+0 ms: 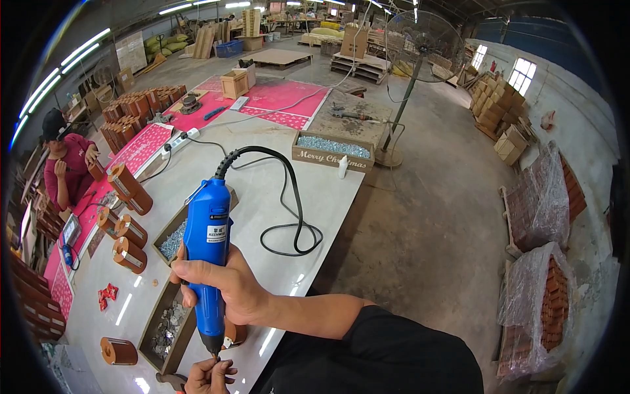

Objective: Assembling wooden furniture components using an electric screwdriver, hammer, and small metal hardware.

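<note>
My right hand [226,284] grips a blue electric screwdriver [207,230], held upright with its black tip pointing down. Its black cord [289,197] loops over the white table [262,190]. At the bottom edge, my left hand [209,376] pinches a small brown wooden piece [172,379] right under the tip. A brown wooden part [235,331] lies beside the tool's lower end.
Two shallow wooden trays [172,322] of small metal hardware sit left of the tool. Brown cylindrical wooden boxes [128,230] stand along the table's left. A tray of screws [333,149] sits at the far edge. A person in red [65,167] works at far left. A standing fan [413,59] and wrapped pallets [545,197] are on the right.
</note>
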The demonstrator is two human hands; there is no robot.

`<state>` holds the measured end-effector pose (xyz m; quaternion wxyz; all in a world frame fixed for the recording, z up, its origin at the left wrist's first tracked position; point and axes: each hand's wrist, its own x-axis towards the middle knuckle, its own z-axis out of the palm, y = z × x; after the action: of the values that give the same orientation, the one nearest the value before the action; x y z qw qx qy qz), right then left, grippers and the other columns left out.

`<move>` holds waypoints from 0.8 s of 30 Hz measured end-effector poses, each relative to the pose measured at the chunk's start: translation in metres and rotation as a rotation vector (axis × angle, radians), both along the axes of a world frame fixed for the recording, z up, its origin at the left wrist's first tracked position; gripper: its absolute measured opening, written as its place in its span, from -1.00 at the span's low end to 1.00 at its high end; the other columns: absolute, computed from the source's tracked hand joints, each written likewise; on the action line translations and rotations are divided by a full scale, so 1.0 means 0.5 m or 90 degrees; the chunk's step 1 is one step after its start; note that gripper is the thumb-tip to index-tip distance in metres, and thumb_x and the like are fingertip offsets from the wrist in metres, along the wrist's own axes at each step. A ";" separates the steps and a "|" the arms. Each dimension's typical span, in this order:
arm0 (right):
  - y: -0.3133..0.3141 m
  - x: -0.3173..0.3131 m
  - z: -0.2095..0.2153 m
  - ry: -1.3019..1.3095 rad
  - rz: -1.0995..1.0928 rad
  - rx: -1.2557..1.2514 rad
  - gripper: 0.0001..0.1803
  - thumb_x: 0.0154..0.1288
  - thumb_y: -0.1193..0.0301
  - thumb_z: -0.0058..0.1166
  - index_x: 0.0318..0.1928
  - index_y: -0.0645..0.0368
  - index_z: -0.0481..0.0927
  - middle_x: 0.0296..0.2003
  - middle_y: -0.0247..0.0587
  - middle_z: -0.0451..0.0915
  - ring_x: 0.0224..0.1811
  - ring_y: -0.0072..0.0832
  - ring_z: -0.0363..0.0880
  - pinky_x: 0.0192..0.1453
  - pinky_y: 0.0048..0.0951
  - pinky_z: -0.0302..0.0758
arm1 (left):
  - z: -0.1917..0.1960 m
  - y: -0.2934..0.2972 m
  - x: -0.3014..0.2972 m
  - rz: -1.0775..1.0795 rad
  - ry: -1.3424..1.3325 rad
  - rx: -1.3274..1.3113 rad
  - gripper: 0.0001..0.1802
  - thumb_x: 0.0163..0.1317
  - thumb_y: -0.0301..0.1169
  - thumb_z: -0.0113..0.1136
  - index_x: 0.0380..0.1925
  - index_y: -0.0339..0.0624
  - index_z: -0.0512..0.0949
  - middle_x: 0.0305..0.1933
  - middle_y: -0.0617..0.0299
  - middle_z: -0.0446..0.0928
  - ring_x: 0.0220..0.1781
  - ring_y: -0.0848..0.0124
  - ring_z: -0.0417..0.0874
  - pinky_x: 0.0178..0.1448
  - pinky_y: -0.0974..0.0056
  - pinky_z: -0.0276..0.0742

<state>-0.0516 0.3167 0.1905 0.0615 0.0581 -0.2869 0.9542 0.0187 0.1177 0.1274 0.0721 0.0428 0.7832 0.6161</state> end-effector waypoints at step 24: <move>0.004 -0.010 0.001 -0.017 -0.007 0.004 -0.70 0.18 0.34 0.30 -0.17 0.14 0.48 -0.39 -0.23 0.57 -0.55 -0.57 0.55 -0.43 -0.53 0.53 | -0.012 -0.003 -0.007 -0.003 0.047 -0.026 -0.94 0.24 -0.56 0.26 -0.35 -0.32 0.57 -0.44 0.12 0.64 -0.47 0.47 0.63 -0.41 0.44 0.56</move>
<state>-0.0567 0.3187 0.1908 0.0624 0.0438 -0.2910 0.9537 0.0152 0.1164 0.1214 0.0452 0.0661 0.7977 0.5977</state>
